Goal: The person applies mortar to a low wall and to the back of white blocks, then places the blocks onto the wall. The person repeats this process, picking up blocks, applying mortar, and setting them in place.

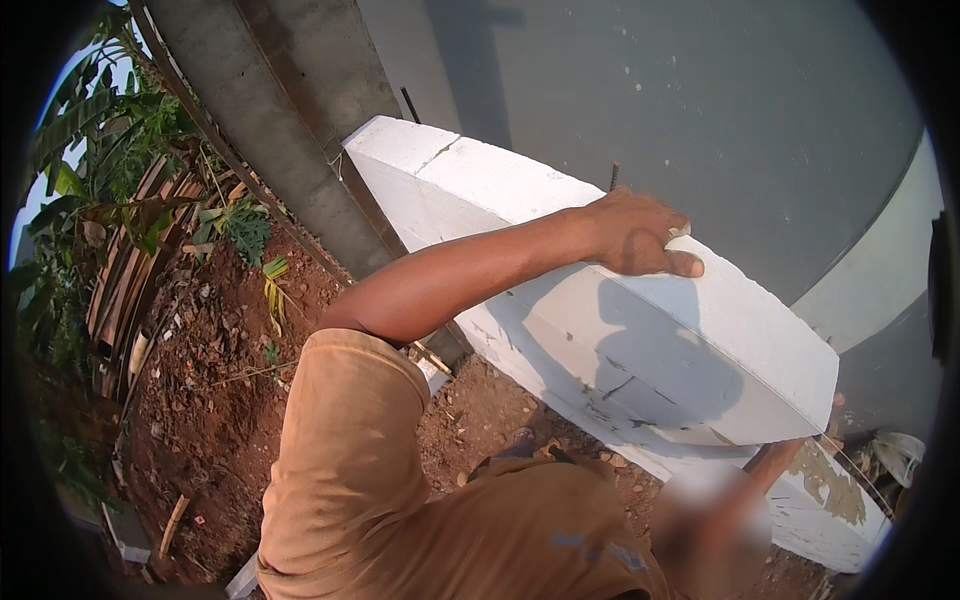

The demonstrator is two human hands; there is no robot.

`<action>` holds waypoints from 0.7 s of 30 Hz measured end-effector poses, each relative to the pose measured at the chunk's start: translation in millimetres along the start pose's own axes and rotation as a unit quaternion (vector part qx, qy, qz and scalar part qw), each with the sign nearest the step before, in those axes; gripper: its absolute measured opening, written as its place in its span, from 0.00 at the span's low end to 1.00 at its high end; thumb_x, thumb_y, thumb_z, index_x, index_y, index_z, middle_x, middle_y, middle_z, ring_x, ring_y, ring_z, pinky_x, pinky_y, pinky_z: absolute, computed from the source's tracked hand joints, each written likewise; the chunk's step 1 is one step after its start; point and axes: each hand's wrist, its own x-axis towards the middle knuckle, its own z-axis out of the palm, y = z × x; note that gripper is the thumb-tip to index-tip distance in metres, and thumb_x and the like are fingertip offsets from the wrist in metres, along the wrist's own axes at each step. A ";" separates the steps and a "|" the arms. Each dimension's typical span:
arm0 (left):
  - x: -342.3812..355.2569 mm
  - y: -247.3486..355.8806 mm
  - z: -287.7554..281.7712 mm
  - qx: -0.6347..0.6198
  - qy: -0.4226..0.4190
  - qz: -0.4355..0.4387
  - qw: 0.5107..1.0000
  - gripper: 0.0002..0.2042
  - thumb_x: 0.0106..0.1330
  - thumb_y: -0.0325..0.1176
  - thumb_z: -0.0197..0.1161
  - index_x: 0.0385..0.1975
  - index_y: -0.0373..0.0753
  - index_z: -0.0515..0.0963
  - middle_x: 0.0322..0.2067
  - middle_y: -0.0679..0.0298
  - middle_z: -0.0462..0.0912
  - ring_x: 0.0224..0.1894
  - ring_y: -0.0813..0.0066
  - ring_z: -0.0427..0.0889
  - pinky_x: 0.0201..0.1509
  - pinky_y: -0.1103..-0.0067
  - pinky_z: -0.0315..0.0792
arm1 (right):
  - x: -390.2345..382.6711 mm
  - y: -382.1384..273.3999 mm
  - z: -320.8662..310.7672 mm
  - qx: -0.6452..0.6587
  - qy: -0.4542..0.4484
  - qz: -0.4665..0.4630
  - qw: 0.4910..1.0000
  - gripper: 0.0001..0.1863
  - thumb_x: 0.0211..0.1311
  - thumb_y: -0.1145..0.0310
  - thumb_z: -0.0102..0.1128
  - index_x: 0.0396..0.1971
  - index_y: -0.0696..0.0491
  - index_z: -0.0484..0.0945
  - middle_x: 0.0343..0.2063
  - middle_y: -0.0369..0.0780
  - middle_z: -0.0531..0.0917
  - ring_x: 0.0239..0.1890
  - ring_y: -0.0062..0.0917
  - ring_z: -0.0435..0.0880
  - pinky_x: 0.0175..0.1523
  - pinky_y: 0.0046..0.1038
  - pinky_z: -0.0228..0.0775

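The curled left hand is laid atop the white block; the right hand is mostly hidden at its end; neither grip can be told.

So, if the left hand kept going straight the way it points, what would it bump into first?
Probably the top of the white block, where the left hand already seems to rest. Past its far edge would be the smooth grey surface; how far off is unclear.

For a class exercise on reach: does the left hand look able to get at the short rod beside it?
Probably yes: the left hand is on the white block, the short rod stands close by, and nothing visible blocks the way.
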 end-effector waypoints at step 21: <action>1.9 -5.9 4.9 0.004 0.026 0.004 1.000 0.45 0.68 0.74 0.42 0.59 0.31 0.74 0.51 0.43 0.79 0.58 0.45 0.77 0.60 0.56 0.72 | -3.0 9.9 10.8 -0.033 -0.099 0.017 0.994 0.58 0.59 0.18 0.19 0.78 0.49 0.40 0.77 0.47 0.46 0.78 0.41 0.48 0.80 0.46 0.37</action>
